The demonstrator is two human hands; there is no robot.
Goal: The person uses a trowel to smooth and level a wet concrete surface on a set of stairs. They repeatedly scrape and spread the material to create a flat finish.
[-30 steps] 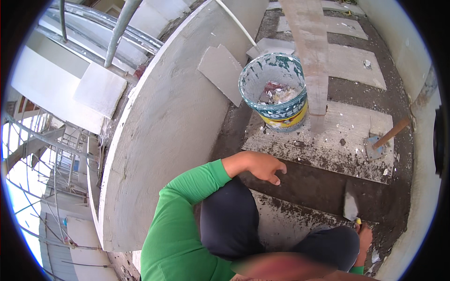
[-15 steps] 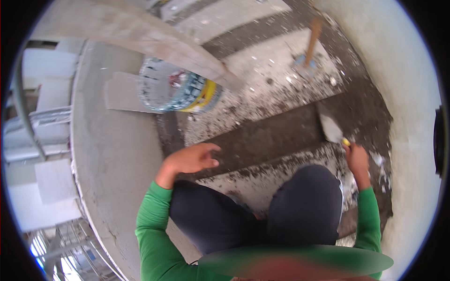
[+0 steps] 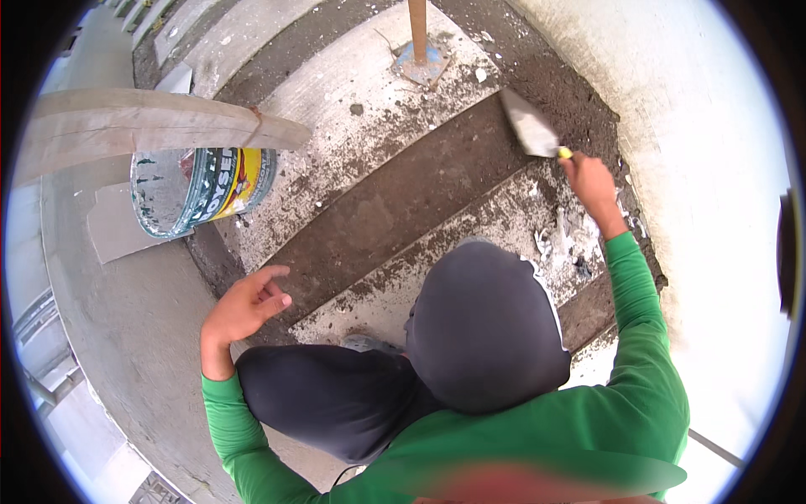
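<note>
My right hand (image 3: 594, 189) is closed around the yellow handle of a trowel (image 3: 531, 126). The trowel's pale pointed blade rests at or just above the right end of a dark, smoothed mortar strip (image 3: 382, 214), near the wall; contact is hard to tell. Close to the strip's left end, my left hand (image 3: 243, 309) hovers with fingers loosely bent and apart, holding nothing. My dark-trousered knees are bent below the strip.
Pale stair treads (image 3: 327, 160) speckled with mortar crumbs flank the strip. A teal-and-yellow bucket (image 3: 201, 193) stands left beneath a wooden beam (image 3: 168, 122). A rusty post (image 3: 418, 38) rises from a blue base plate. A pale wall (image 3: 672, 151) borders the right, a low concrete wall (image 3: 113, 319) the left.
The whole view has shifted and turned, so the bucket, post and strip appear farther left. The trowel stays in my right hand near the strip's right end; my left hand is still empty.
</note>
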